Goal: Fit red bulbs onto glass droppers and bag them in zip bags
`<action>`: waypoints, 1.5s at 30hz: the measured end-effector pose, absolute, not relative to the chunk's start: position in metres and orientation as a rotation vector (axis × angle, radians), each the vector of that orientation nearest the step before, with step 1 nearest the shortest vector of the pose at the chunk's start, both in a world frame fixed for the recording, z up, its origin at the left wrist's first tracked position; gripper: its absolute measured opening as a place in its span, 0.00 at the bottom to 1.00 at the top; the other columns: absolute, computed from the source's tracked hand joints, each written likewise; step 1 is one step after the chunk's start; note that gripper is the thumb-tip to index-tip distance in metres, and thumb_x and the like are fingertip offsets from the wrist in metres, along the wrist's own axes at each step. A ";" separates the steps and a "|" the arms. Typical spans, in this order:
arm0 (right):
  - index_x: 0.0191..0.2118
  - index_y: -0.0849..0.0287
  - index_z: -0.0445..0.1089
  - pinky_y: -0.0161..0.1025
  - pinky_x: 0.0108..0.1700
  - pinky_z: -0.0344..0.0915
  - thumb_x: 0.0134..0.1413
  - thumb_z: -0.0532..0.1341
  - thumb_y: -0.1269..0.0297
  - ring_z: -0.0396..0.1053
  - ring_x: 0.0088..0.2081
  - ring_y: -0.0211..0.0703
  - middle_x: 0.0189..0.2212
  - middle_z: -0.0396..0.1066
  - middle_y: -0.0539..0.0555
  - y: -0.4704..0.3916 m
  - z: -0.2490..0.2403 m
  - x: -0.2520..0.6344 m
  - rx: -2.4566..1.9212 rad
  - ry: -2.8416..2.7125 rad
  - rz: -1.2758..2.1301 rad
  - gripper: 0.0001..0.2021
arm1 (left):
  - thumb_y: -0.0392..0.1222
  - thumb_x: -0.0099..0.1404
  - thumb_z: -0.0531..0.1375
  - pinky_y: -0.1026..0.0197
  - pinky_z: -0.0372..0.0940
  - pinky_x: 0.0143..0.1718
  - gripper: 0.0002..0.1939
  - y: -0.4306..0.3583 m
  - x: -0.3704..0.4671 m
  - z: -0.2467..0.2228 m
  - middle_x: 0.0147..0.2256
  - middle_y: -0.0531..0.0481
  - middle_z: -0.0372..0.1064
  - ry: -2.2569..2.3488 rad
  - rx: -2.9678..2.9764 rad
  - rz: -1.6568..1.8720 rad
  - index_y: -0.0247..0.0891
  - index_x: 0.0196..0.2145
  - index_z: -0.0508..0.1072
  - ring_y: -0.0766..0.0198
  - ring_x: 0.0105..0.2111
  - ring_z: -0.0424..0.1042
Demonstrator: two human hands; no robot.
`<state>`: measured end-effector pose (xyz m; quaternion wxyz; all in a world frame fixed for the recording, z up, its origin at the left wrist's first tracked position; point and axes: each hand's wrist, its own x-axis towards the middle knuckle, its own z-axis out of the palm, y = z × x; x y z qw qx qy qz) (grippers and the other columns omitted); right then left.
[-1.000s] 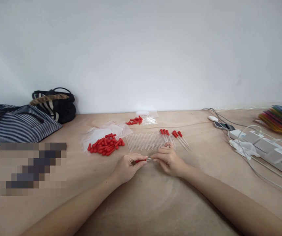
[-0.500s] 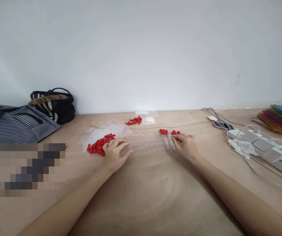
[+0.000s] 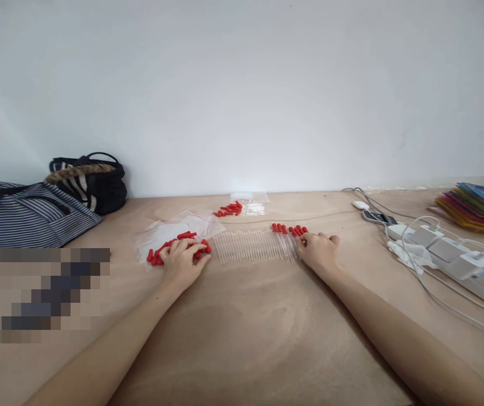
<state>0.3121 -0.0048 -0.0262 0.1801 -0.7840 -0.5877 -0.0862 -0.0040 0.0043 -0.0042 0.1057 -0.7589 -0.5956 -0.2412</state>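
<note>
A row of thin clear dropper tubes [image 3: 242, 246] lies side by side on the table. At its right end, several tubes have red rubber bulbs [image 3: 284, 229] at their far ends. My right hand [image 3: 318, 251] is closed at that end, its fingertips pinched on the last dropper, partly hidden by the fingers. My left hand [image 3: 181, 262] rests over a pile of loose red rubber bulbs [image 3: 156, 256], fingers spread and thumb apart. Some bulbs show between its thumb and forefinger, and others are hidden under the hand. The pile lies on clear plastic bags [image 3: 169, 228].
Behind the row lie more red bulbs [image 3: 229, 209] and a bag with clear tubes [image 3: 253, 207]. A striped bag [image 3: 34, 217] and a black bag [image 3: 106, 189] stand at left. On the right are a power strip with chargers [image 3: 453, 254], cables and coloured sheets [image 3: 478, 208].
My left hand has moved left, from beside the tubes onto the pile of bulbs. My right hand stays at the row's right end; the bulbs there now lie more evenly in line.
</note>
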 end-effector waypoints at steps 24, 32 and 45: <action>0.22 0.62 0.70 0.50 0.40 0.50 0.47 0.52 0.67 0.67 0.35 0.55 0.25 0.71 0.62 -0.002 -0.016 0.305 -2.305 -1.761 -0.127 0.12 | 0.46 0.59 0.55 0.47 0.53 0.39 0.11 0.013 -0.004 -0.006 0.36 0.44 0.69 -1.836 -2.128 -0.665 0.38 0.32 0.73 0.49 0.41 0.63; 0.28 0.62 0.67 0.48 0.40 0.50 0.52 0.48 0.65 0.66 0.38 0.54 0.28 0.71 0.60 -0.003 -0.016 0.305 -2.211 -1.716 -0.136 0.12 | 0.41 0.62 0.51 0.58 0.61 0.39 0.11 -0.002 0.006 0.000 0.33 0.47 0.66 -1.421 -2.618 -1.068 0.38 0.38 0.71 0.59 0.37 0.66; 0.40 0.56 0.65 0.43 0.42 0.48 0.55 0.49 0.71 0.63 0.38 0.43 0.31 0.69 0.53 -0.037 -0.019 0.279 -1.415 -2.056 -0.083 0.10 | 0.36 0.65 0.46 0.56 0.62 0.42 0.18 -0.030 0.020 0.006 0.39 0.45 0.68 -1.180 -3.065 -0.590 0.42 0.49 0.67 0.59 0.39 0.67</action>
